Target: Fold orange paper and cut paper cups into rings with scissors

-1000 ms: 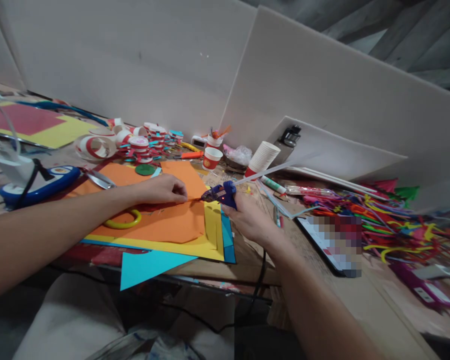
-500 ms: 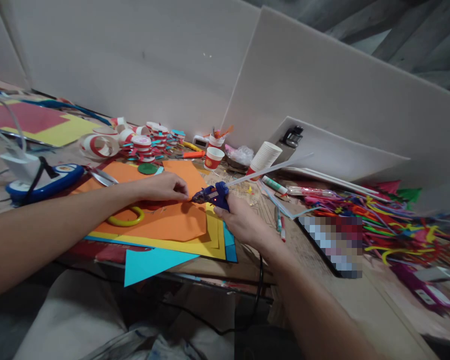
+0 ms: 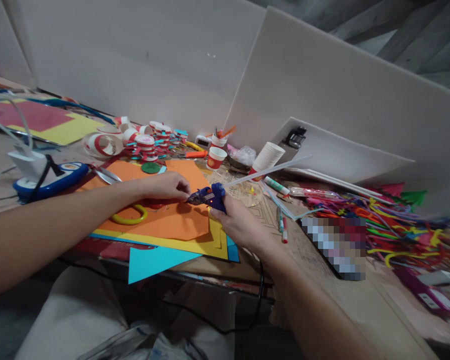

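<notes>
My right hand (image 3: pixel 240 220) grips a blue hot glue gun (image 3: pixel 209 196), with a long clear glue stick (image 3: pixel 266 171) poking out of its back. The gun's nozzle points left and meets the fingertips of my left hand (image 3: pixel 168 186). Those fingertips are pinched together over the orange paper (image 3: pixel 176 222); what they hold is hidden. Yellow paper (image 3: pixel 198 247) and blue sheets lie beneath the orange one. Scissors with a yellow handle (image 3: pixel 129 216) rest partly under my left forearm. A green disc (image 3: pixel 150 167) lies just beyond my left hand.
Red-and-white paper cup pieces (image 3: pixel 146 145) crowd the back left. A stack of white cups (image 3: pixel 267 159) leans at the back. Colourful pipe cleaners (image 3: pixel 397 230) and a phone (image 3: pixel 333 247) lie on the right. A blue power strip (image 3: pixel 52 182) sits left. The gun's black cord (image 3: pixel 261 285) hangs off the front edge.
The glue gun's nozzle has shifted slightly left, closer in to my left fingertips. My left hand keeps its pinch, and the whole view has moved a little.
</notes>
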`<state>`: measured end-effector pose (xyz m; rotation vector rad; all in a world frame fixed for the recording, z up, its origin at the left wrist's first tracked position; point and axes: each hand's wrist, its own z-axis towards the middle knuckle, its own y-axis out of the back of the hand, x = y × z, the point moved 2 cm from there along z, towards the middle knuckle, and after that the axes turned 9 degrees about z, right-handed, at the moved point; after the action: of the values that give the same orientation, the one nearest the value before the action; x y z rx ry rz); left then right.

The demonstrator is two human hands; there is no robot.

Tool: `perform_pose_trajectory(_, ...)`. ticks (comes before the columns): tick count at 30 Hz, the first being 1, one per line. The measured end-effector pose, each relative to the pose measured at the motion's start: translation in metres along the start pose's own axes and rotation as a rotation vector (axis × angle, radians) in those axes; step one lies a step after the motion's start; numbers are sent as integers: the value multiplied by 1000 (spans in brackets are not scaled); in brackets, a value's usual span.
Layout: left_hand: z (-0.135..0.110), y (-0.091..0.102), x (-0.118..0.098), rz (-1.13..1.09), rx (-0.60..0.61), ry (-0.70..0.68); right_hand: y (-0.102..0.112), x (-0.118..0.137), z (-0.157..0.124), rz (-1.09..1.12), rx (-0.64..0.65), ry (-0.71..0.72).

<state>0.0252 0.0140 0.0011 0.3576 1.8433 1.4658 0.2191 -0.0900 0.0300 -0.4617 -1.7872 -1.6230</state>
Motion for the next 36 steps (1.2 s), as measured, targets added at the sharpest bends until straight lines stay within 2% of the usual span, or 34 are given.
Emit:
perform_pose_trajectory(9,1,-1,4,-24,5,-3,1,-1,-1,-37,-10,-17)
perform_pose_trajectory(18,2,-3,7,-62,1,1,14,-14,-3,-49,-93,-19)
perform_pose_trajectory(32,1,-1,4,-39,-4,-17,29,-23,-3,-129,-142,-54)
perform_pose_trajectory(36,1,-1,4,-59,-4,-17,33,-24,-3,-177,-171,-103)
